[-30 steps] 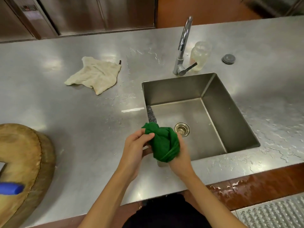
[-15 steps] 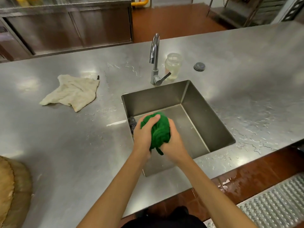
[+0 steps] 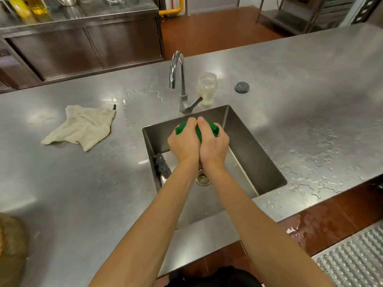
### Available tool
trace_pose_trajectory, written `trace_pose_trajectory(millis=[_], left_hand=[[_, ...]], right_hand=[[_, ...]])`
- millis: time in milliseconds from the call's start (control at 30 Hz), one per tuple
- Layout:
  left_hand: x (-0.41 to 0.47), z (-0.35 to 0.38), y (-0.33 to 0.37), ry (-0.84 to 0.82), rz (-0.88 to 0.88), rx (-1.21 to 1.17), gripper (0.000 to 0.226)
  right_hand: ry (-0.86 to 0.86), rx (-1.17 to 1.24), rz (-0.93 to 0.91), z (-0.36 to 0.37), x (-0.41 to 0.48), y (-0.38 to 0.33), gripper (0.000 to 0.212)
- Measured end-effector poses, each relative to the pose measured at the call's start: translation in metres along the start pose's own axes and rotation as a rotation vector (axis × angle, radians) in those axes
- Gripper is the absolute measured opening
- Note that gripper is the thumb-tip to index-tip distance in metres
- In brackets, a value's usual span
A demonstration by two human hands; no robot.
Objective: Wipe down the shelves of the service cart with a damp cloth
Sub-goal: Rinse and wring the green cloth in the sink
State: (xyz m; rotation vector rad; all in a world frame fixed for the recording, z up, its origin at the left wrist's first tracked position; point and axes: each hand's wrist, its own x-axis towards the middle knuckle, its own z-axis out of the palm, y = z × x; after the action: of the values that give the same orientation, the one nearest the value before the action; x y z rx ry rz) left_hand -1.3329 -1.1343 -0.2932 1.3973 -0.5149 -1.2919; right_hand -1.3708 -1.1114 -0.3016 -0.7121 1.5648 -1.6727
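2 hands, left (image 3: 183, 141) and right (image 3: 213, 143), fingers (image 3: 191, 123) closed tight around a balled green cloth (image 3: 212, 126) over the sink (image 3: 255, 162); under-wringing risks drips on the wet worktop (image 3: 310, 125) and floor (image 3: 331, 216), a slip hazard.

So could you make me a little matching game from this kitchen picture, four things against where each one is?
Things:
1. green cloth
2. beige cloth
3. steel scourer
4. glass jar

Places:
A. inside the sink, at its left wall
B. beside the tap
C. squeezed between both hands
D. spread on the counter, left of the sink

Pairs: 1-C, 2-D, 3-A, 4-B
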Motion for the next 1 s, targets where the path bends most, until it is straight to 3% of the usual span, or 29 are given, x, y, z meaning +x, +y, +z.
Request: trace_pose_trajectory(millis=[300,467,633,700,767,833,900,1000], left_hand=[[0.007,0.021,0.008,-0.013,-0.127,-0.101,0.006],[0.008,0.020,0.000,-0.011,-0.185,-0.129,0.009],[0.008,0.016,-0.006,-0.018,-0.144,-0.158,0.008],[0.010,0.015,-0.007,-0.037,-0.105,-0.189,0.014],[0.012,0.015,-0.009,-0.043,-0.070,-0.190,0.015],[0.009,0.014,-0.011,-0.048,-0.034,-0.177,0.013],[0.007,0.011,-0.015,-0.044,0.023,-0.154,0.015],[0.004,0.004,-0.020,-0.094,0.117,-0.068,0.033]], right_hand=[[-0.031,-0.063,-0.174,-0.002,0.030,-0.009,0.028],[-0.046,-0.097,-0.174,-0.006,0.035,0.000,0.033],[-0.105,-0.101,-0.093,-0.011,0.027,0.015,0.018],[-0.090,-0.045,-0.034,-0.011,0.022,0.019,0.044],[-0.069,0.045,0.187,-0.011,0.024,0.018,0.077],[-0.135,0.124,0.420,-0.013,0.026,0.012,0.087],[-0.193,0.140,0.515,-0.016,0.029,0.009,0.081],[-0.121,0.106,0.400,-0.015,0.029,0.008,0.051]])
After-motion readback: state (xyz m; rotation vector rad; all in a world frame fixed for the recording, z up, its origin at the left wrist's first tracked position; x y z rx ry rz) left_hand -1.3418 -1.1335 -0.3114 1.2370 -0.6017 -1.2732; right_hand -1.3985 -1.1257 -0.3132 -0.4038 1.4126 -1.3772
